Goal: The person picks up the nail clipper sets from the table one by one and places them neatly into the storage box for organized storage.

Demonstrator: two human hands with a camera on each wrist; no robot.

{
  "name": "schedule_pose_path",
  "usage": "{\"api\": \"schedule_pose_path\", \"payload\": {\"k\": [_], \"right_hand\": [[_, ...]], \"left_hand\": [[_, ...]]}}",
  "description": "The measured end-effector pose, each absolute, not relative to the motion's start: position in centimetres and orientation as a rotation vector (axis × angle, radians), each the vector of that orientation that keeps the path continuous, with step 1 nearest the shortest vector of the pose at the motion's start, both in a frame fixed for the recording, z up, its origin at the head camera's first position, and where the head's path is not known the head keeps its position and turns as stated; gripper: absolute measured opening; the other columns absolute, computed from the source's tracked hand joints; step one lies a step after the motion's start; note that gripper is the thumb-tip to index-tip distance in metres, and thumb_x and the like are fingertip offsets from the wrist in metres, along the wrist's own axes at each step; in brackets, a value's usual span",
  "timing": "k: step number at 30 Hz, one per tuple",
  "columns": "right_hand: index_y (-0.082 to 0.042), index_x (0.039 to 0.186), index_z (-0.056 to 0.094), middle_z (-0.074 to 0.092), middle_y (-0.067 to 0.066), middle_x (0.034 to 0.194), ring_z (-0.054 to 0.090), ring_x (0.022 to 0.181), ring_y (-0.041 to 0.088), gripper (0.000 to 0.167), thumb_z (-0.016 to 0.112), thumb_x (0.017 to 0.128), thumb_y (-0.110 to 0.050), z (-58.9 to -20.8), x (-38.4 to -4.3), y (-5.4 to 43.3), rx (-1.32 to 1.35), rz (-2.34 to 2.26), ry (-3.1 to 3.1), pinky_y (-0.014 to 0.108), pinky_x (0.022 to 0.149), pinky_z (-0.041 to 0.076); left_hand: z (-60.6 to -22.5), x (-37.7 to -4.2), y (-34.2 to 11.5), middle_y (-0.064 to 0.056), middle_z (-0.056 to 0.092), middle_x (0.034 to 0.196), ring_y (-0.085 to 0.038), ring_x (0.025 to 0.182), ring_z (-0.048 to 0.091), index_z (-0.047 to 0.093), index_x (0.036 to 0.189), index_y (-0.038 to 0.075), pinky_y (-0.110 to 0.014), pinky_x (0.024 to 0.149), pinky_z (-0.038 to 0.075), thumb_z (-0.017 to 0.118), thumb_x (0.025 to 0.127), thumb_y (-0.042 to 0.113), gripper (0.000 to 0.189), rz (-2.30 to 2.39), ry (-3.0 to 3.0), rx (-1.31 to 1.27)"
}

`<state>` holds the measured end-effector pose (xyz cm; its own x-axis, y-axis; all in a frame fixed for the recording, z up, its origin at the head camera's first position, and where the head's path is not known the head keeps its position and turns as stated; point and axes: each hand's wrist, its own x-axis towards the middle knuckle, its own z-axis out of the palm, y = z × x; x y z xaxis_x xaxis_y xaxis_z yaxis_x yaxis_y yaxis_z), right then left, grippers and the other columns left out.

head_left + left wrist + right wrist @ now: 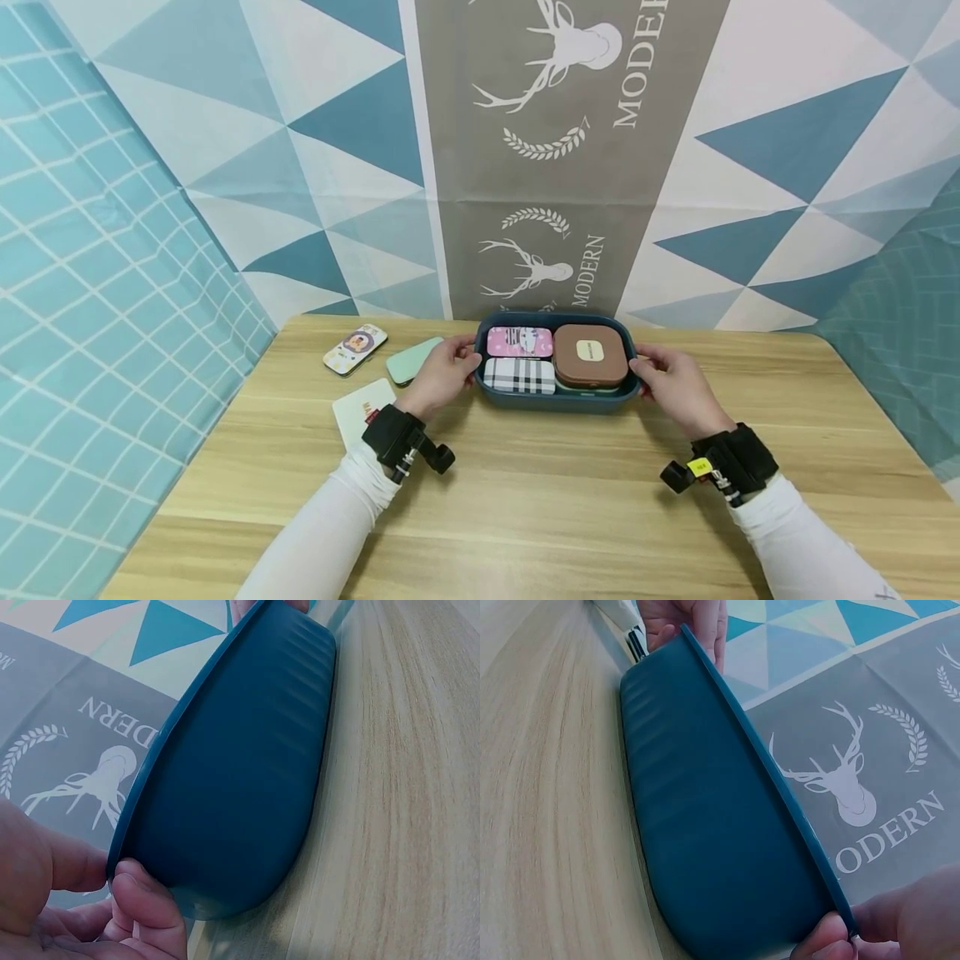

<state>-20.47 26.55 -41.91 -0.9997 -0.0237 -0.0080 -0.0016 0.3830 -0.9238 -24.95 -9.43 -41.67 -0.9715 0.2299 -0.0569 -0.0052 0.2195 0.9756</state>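
A dark blue oval-cornered basket stands at the back of the wooden table, near the wall. Inside it lie a pink patterned tin, a plaid tin and a brown square tin with a cream label, above a greenish edge. My left hand pinches the basket's left end at the rim, thumb and fingers on either side. At the other end, my right hand pinches the rim likewise. Both wrist views show the basket's side wall close along the tabletop.
Left of the basket lie a white tin with a round picture, a mint green tin and a cream square tin, partly behind the left wrist. A patterned cloth wall rises behind the table.
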Motion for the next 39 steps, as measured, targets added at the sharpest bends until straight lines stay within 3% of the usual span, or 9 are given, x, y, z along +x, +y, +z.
{"api": "schedule_pose_path", "payload": {"k": [19,29,35,39], "right_hand": [[0.01,0.152,0.048,0.061,0.019,0.103,0.059,0.073,0.016,0.045,0.051,0.114,-0.013,-41.9,-20.4,26.4,-0.002,-1.778,2.567,0.029,0.063,0.055],[0.011,0.152,0.047,0.06,0.019,0.101,0.059,0.073,0.017,0.045,0.05,0.114,-0.012,-41.7,-20.1,26.3,-0.017,-1.788,2.563,0.03,0.063,0.055],[0.009,0.152,0.048,0.059,0.018,0.101,0.058,0.073,0.018,0.043,0.049,0.114,-0.011,-41.9,-20.0,26.4,-0.034,-1.786,2.561,0.032,0.064,0.054],[0.009,0.152,0.048,0.059,0.019,0.101,0.059,0.073,0.019,0.043,0.048,0.114,-0.011,-42.0,-20.0,26.4,-0.039,-1.786,2.565,0.032,0.064,0.055]], "left_hand": [[-41.3,-24.8,-9.7,-0.012,0.058,0.105,-0.02,0.078,0.058,0.045,0.155,-0.006,-0.032,0.07,0.051,0.055,0.11,0.006,0.048,1.808,2.304,0.184],[-40.3,-24.4,-10.1,-0.021,0.058,0.126,-0.027,0.095,0.064,0.041,0.158,-0.007,-0.052,0.09,0.057,0.056,0.111,0.016,0.054,1.759,2.361,0.202],[-39.7,-24.1,-10.4,-0.024,0.054,0.135,-0.034,0.111,0.062,0.042,0.158,-0.005,-0.055,0.099,0.053,0.058,0.11,0.02,0.057,1.737,2.41,0.224],[-39.1,-23.8,-10.7,-0.021,0.055,0.137,-0.032,0.114,0.06,0.044,0.158,-0.002,-0.05,0.097,0.053,0.06,0.109,0.023,0.057,1.686,2.456,0.269]]}}
